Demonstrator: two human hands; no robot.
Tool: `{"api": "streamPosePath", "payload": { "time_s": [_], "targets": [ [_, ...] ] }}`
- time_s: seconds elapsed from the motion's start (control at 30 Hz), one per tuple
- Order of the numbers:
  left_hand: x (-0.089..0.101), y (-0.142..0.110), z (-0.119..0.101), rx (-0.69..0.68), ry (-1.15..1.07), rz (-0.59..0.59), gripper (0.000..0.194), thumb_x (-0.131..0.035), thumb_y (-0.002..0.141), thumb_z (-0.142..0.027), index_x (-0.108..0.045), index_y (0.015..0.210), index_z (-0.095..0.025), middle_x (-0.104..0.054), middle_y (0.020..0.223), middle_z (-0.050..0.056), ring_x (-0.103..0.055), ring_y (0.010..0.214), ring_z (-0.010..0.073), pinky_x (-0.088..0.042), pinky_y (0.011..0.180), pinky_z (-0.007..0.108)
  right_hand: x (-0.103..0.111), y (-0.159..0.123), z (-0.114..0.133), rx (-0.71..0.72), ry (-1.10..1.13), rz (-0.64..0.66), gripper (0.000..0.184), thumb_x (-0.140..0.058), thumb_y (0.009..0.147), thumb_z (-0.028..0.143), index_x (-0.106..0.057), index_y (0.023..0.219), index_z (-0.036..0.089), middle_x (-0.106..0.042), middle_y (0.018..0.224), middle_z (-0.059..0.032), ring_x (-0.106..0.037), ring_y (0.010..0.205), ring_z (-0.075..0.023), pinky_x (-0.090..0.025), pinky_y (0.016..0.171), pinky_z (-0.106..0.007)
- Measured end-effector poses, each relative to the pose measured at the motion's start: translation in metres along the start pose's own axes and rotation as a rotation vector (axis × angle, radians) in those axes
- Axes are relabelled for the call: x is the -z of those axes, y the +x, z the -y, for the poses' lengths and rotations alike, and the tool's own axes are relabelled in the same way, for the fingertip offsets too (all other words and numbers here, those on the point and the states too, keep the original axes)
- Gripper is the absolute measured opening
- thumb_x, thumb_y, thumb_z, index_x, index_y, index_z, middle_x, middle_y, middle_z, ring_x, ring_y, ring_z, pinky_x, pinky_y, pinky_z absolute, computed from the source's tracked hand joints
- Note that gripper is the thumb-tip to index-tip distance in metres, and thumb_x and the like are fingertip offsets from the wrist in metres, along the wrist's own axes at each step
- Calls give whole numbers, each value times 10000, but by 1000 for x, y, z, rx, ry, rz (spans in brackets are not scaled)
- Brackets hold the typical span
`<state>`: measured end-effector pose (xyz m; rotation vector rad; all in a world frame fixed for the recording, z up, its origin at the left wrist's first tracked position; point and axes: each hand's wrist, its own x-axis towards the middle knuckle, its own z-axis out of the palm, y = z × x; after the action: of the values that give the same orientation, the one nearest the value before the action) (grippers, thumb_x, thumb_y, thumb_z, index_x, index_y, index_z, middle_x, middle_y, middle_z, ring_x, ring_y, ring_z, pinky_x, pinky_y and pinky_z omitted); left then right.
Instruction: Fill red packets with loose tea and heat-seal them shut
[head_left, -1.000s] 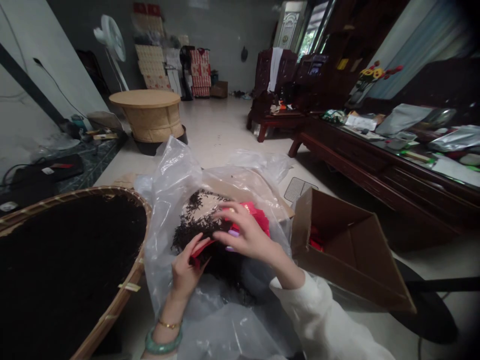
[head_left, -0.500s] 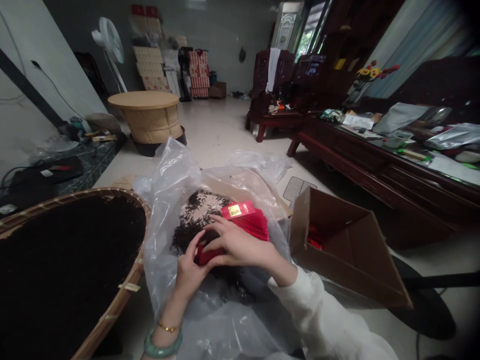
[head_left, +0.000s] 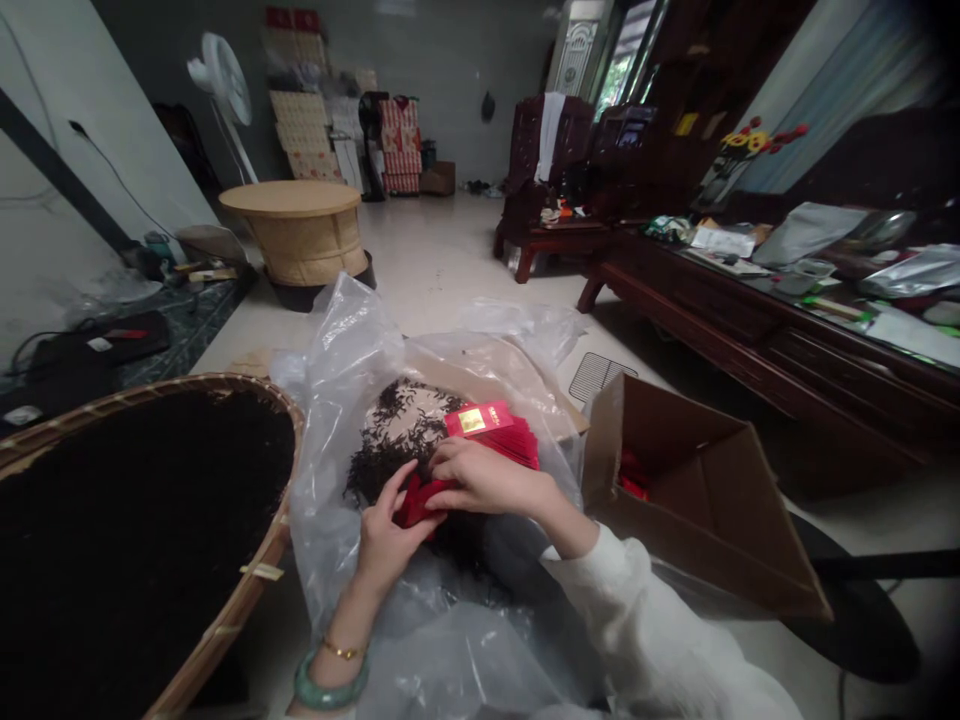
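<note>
Between my two hands is a small red packet (head_left: 414,503), over a plastic-lined container. My left hand (head_left: 386,535) grips its left side, fingers and thumb closed round it. From the right, my right hand (head_left: 472,478) pinches the packet's other end; its fingertips are partly hidden. Dark, twisted dry leaves (head_left: 382,462), which look like tea, lie in the clear plastic bag (head_left: 341,370) beneath. Just beyond my right hand, a fanned stack of flat red packets (head_left: 506,438) rests on the leaves, the top one with a gold square.
A wide woven basket (head_left: 281,520) full of dark leaves stands on the left. On the right, an open cardboard box (head_left: 705,530) has red packets inside. Farther off are a round bamboo table (head_left: 292,200), a white fan (head_left: 225,80) and a long dark wooden table (head_left: 750,330).
My right hand has come down and left from over the fanned stack and now pinches the packet, which looks more opened out. The stack's top is uncovered. My left hand has kept its hold.
</note>
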<state>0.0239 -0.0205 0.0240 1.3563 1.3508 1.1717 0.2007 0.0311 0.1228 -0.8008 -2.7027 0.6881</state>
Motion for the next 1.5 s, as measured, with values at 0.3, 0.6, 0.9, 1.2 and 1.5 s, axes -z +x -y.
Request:
{"api": "streamPosePath", "payload": {
  "time_s": [0.3,0.6,0.9,1.2,1.5],
  "targets": [
    [-3,9,-20,192,-331,-11,561,-853,486,-425,-681,940,-145,-769,834,64,-716,738,221,-572,652,286,-13,-4,-7,-293,491,-344,239,-715,789,125,-660,1018,164,-669,792,3,-605,700,-136,-466,639,-231],
    [-6,14,-34,313,-522,-77,442,-835,542,-510,-619,679,-150,-644,550,-46,-581,472,96,-460,474,188,-43,11,-26,-423,772,-425,165,-746,739,297,-712,717,137,-691,672,-13,-606,609,-138,-457,570,-230],
    [-4,16,-29,498,-529,-17,603,-926,444,-307,-649,945,-116,-774,835,104,-737,626,237,-598,575,304,-50,-13,-25,-483,412,-485,272,-577,912,328,-691,1111,182,-720,1034,-79,-663,896,-203,-524,807,-327],
    [-1,17,-26,488,-578,-89,560,-918,453,-261,-661,928,-111,-782,855,122,-743,631,252,-596,508,284,-98,-61,-31,-734,-494,-173,633,-704,793,204,-485,1385,162,-606,1153,-175,-559,1019,-318,-492,813,-434],
    [0,11,-26,459,-472,39,598,-912,436,-374,-668,914,-110,-780,861,122,-743,651,244,-598,600,318,-50,-71,-43,-498,189,-436,445,-653,857,334,-583,1271,186,-630,1081,-109,-599,957,-240,-498,801,-360]
  ]
}}
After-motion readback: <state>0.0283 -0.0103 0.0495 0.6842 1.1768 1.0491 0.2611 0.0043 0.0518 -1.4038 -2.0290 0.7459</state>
